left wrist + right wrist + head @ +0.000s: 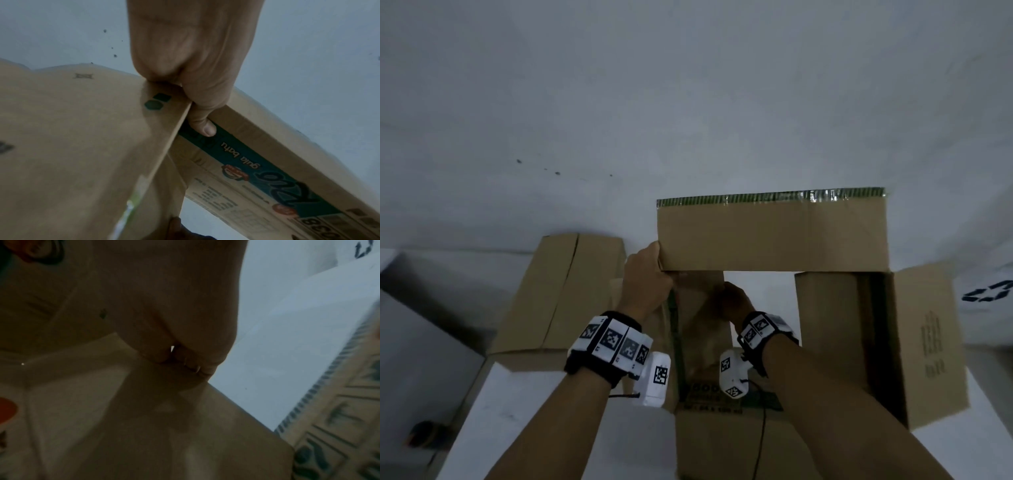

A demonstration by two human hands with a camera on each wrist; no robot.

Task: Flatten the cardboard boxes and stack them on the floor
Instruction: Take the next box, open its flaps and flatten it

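An open brown cardboard box (726, 442) stands before me, its long flap (770, 236) raised upright with green striped tape along the top edge. My left hand (650, 270) grips the flap's lower left corner. In the left wrist view the left hand (191, 81) has its thumb (207, 128) pressed on the box's teal printed band (267, 167), while the fingers are hidden behind a cardboard panel. My right hand (736, 301) is under the raised flap, curled on a short inner flap (702, 308). The dark right wrist view shows the right hand (185, 345) hooked over that flap's edge (144, 418).
A closed brown box (558, 294) lies to the left. Another brown box (914, 342) with open flaps stands at the right. A white box with a recycling mark (989, 294) sits far right. White surfaces (510, 428) lie below, and a pale wall (688, 102) stands behind.
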